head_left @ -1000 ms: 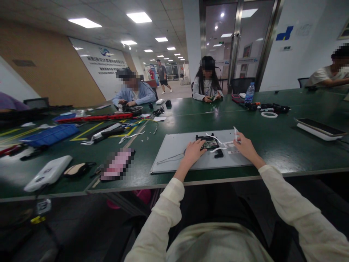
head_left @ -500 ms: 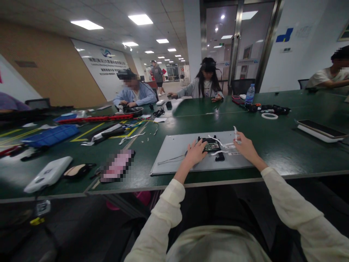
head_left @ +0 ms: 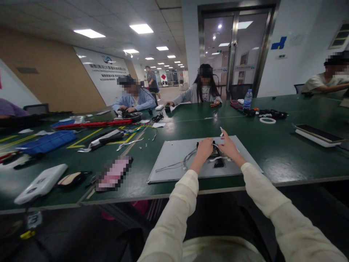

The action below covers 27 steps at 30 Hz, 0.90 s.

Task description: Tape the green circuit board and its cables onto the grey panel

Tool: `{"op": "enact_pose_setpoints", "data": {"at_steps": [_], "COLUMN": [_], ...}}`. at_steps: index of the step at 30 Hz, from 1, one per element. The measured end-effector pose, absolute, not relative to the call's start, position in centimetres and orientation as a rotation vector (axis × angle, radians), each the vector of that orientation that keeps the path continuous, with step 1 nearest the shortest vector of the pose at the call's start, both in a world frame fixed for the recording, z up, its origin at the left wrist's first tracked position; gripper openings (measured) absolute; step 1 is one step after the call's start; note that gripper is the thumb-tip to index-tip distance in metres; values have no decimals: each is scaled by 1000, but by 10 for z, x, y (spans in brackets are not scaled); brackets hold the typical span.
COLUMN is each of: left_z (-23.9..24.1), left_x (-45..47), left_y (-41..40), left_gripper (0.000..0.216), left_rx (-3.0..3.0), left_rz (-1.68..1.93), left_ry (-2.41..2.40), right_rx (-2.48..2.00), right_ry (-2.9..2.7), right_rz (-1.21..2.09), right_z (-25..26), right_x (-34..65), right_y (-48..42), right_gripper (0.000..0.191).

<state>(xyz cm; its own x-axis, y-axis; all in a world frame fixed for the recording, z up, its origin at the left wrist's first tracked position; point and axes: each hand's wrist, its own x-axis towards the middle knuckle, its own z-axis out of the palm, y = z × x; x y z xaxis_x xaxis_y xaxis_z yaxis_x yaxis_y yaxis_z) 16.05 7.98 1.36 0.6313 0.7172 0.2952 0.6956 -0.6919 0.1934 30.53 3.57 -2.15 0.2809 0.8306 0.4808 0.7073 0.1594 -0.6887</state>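
A flat grey panel point(head_left: 169, 156) lies on the green table in front of me, with a black-framed circuit board point(head_left: 219, 162) on it. My left hand point(head_left: 204, 151) is over the board's left and far side, fingers drawn together; what they grip is hidden. Close to its right, my right hand point(head_left: 228, 146) reaches over the board, a small white strip point(head_left: 221, 133) showing at its raised fingertip. Another white strip point(head_left: 216, 159) lies across the board below the hands. Thin grey wires point(head_left: 174, 166) run left from the board over the panel.
A phone in a pink case point(head_left: 114, 174), a white device point(head_left: 40, 183) and a blue tray point(head_left: 47, 142) are on the left. To the right are a white-and-black device point(head_left: 319, 134), a tape ring point(head_left: 267, 120) and a water bottle point(head_left: 247, 99). Other people sit across the table.
My right hand has moved left, in towards the board, with the white strip. My left hand has shifted over the far part of the board, its fingers now closer together.
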Motion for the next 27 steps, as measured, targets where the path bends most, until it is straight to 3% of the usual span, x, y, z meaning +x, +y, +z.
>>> {"op": "enact_pose_setpoints", "data": {"at_steps": [11,27], "left_z": [-3,-4], "left_x": [162,164], "left_y": [87,85], "left_gripper": [40,36], "left_rx": [2690,2634], "left_rz": [582,534], "left_ry": [1274,1467], "right_rx": [-1666,-1569], "right_ry": [-1488,-1324], "right_rz": [135,427], "right_z": [-30,-26], "right_x": [311,312], "right_y": [32,29], "right_gripper": [83,86]}}
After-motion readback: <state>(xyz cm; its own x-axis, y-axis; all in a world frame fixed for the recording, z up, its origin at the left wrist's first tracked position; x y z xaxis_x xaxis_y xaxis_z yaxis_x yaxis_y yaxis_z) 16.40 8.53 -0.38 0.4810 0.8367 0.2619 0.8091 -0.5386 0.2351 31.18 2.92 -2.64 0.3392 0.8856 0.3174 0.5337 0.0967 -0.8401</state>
